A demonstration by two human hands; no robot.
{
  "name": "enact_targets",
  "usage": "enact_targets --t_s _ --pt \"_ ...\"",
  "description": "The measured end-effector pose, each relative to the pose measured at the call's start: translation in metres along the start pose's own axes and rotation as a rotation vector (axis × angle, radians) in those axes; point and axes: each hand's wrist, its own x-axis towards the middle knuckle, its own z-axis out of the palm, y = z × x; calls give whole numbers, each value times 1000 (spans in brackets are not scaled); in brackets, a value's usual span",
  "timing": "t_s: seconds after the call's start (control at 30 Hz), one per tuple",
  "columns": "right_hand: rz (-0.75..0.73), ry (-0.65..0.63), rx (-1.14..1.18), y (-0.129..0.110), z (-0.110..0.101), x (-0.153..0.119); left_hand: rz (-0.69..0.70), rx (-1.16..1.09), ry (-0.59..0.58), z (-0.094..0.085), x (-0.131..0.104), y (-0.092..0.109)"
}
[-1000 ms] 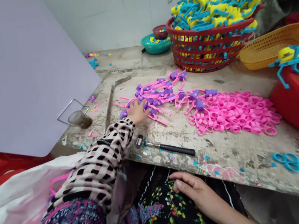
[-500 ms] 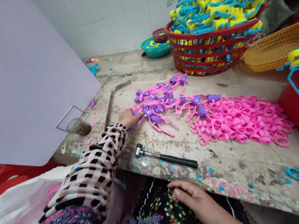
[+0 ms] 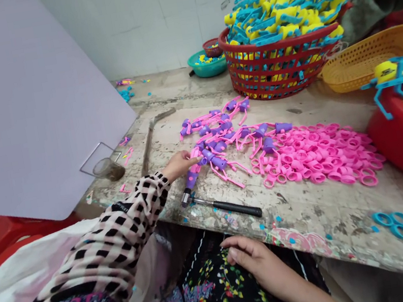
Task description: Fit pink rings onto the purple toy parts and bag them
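Left hand (image 3: 180, 166): fingers touching left end of pink-purple figures (image 3: 219, 163); whether pinching, cannot tell. Right hand (image 3: 252, 258): loosely curled, half-open, on lap. Hammer (image 3: 236, 208) between hands. Pink rings (image 3: 314, 157) beyond right hand.

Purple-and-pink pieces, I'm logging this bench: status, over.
Left hand at their near-left edge, grip unclear. Right hand loosely open on lap. Purple-and-pink pieces in a loose pile. Hammer close on near side.

At my left fingers (image 3: 190, 162): smooth plastic figures (image 3: 219, 162) | nearer me than them: hammer (image 3: 234, 208), shiny metal shaft (image 3: 204, 202), matt black grip (image 3: 240, 209) | beneath: rough, scuffed tabletop (image 3: 162, 136)
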Motion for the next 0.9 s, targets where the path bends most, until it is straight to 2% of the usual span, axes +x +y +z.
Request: enact_targets --t_s 0.23,0.57,0.9 --pt "-7 22 15 2 2 -5 -12 -73 78 -2 -5 2" --pt "-7 35 54 -4 5 -8 74 -73 174 -8 -20 15" --pt "0 19 82 -5 6 -7 123 -354 205 -6 -44 21"
